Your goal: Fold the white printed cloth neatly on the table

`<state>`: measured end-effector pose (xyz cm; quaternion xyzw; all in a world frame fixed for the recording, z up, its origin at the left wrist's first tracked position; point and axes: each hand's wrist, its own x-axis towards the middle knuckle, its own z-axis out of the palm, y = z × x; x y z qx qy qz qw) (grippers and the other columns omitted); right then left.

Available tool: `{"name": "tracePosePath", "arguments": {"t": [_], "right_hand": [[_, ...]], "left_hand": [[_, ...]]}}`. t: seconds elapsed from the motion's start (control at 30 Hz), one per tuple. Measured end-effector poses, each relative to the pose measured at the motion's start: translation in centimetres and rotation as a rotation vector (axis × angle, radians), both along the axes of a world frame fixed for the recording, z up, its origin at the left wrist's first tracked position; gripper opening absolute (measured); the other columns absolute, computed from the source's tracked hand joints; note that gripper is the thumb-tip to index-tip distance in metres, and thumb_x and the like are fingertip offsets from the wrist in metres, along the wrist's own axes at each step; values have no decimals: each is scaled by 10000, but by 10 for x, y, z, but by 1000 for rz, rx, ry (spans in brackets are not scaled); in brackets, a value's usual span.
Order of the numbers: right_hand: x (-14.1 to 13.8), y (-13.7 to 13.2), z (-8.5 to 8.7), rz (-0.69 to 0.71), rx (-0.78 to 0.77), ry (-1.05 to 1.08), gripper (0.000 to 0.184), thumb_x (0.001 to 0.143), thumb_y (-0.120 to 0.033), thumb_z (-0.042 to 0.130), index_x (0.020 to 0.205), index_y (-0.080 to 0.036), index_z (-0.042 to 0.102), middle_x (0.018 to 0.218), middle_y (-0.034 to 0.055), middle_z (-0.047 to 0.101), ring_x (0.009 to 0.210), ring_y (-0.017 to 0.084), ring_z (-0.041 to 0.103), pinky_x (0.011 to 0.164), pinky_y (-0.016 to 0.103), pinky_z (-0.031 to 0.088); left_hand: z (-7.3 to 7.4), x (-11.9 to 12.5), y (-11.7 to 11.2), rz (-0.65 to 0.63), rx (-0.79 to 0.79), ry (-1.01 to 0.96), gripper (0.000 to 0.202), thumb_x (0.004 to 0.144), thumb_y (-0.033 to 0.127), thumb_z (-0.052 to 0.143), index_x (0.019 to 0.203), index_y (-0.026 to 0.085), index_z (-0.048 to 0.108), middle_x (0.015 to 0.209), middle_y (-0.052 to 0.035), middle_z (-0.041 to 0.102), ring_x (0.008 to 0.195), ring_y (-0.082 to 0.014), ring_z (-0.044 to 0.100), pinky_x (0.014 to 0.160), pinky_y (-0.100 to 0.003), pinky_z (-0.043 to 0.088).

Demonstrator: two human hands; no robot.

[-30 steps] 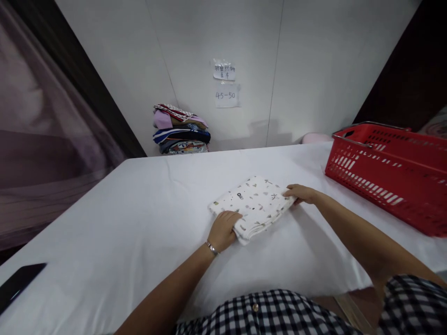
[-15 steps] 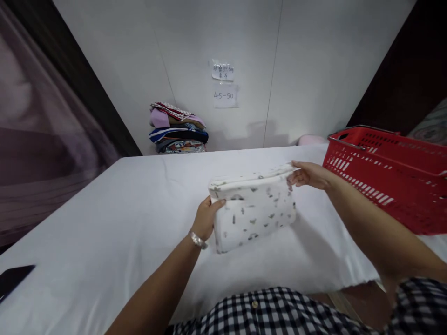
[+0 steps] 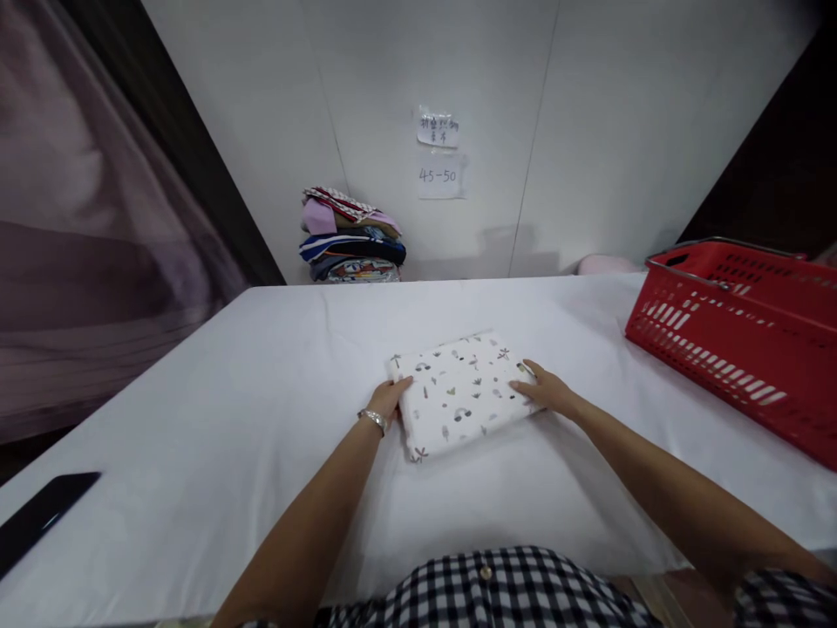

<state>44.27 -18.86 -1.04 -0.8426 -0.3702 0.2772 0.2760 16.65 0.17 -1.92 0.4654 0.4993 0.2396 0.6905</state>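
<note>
A white cloth [image 3: 467, 392] printed with small rainbows and plants is folded into a flat rectangle, low over the white-covered table [image 3: 294, 375]. At its left edge, my left hand [image 3: 388, 399] grips it with the thumb on top and the fingers hidden beneath. A silvery bracelet [image 3: 373, 420] circles that wrist. On the right edge of the cloth, my right hand [image 3: 544, 389] has its thumb and a finger over the top, the rest out of sight. Whether the cloth rests fully on the table is hard to tell.
A red plastic basket [image 3: 732, 323] with a metal handle stands at the right. Against the wall is a stack of folded fabrics [image 3: 353, 240]. A dark phone-like slab [image 3: 49, 515] lies at the left edge, and a pink object [image 3: 608, 264] sits behind the table's far edge.
The folded cloth has tipped from a raised, slanted hold to nearly flat and lower. My right hand has come down from the top corner to the right edge. The view has shifted slightly left.
</note>
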Motion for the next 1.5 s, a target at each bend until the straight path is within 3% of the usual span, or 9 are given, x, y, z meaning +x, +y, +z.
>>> {"name": "tracePosePath", "arguments": {"t": [0.13,0.3,0.43,0.53,0.73,0.87,0.97,1.27,1.5], "right_hand": [[15,3,-3,39,95,140,817,670,-495,675,1368,-198,370,1260,114,541,1027,252,580,844,342,485],[63,44,11,-92,304,-119,666,646,-339,691,1262,-165,508,1147,108,596,1020,273,568,903,398,447],[84,69,18,-213,460,-216,615,766,-365,555,1334,-179,410,1333,101,460,1194,255,445,986,393,376],[82,59,8,-228,332,-163,700,756,-424,573,1366,-158,357,1382,125,405,1206,273,434,978,379,379],[68,-3,-15,-247,101,-74,818,732,-558,565,1400,-173,292,1168,137,583,993,270,587,872,385,455],[61,-19,-15,-213,31,-39,866,695,-573,605,1401,-180,296,1165,147,586,991,267,591,855,380,464],[67,-11,-13,-157,34,-38,833,678,-479,656,1387,-184,333,1259,150,533,1074,272,552,892,382,448],[68,80,-1,284,306,-165,675,668,-199,640,1318,-199,457,1246,65,567,1079,253,557,972,385,407],[33,101,1,262,395,-351,483,702,-146,552,1181,-203,583,1249,82,556,1191,306,462,997,497,368]], "left_hand": [[-3,3,-10,11,21,-1,170,775,273,601,902,169,558,881,-96,676,849,-229,641,732,-386,523],[-2,19,-95,-55,-239,-274,240,819,287,542,1031,174,528,1044,-121,650,916,-211,635,796,-351,508],[9,29,-157,-575,-544,-242,456,746,537,574,943,127,545,923,-125,664,754,-215,667,695,-352,517],[23,24,-151,-660,-318,-190,426,695,496,641,893,127,566,802,-86,664,640,-174,650,600,-290,499],[26,26,-79,-260,218,91,257,776,342,577,931,138,558,931,-88,636,618,-95,591,505,-193,451],[9,50,-74,-279,148,152,445,780,340,583,1155,139,453,1042,-119,606,629,-118,599,515,-237,491],[-3,64,-93,-306,195,119,317,753,253,614,1030,136,515,941,-96,634,667,-132,602,528,-224,490],[-16,106,-181,-429,-147,-199,497,713,282,678,1115,188,401,822,-16,621,529,-101,595,499,-247,508],[-1,81,-159,-737,-110,-14,268,789,228,550,1041,137,543,731,-16,627,473,-68,556,475,-193,450]]}}
